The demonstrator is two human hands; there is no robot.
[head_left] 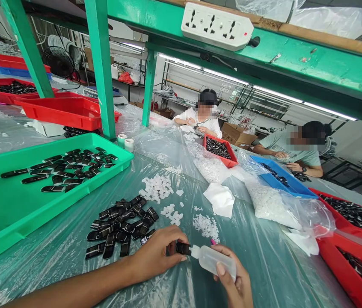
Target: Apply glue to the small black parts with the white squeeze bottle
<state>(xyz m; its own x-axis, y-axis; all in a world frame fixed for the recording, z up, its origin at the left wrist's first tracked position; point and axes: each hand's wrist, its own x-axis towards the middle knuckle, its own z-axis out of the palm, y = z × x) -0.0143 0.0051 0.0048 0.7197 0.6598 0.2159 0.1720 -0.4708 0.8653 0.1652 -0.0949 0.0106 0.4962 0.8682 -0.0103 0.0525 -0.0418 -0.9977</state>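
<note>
My left hand [158,252] pinches a small black part [183,248] at the bottom middle of the head view. My right hand [234,280] grips a small translucent squeeze bottle [212,260], whose nozzle touches the black part. Just beyond my left hand lies a pile of black parts [121,226] on the plastic-covered table. Small white pieces [157,187] lie in heaps further out, with another heap [206,226] close to my hands.
A green tray [4,214] with several black parts sits at left, red trays [62,112] behind it. Bags of white pieces [269,204], a blue tray [288,182] and red trays [354,267] fill the right. Two people work across the table. A green frame with a power strip [217,25] hangs overhead.
</note>
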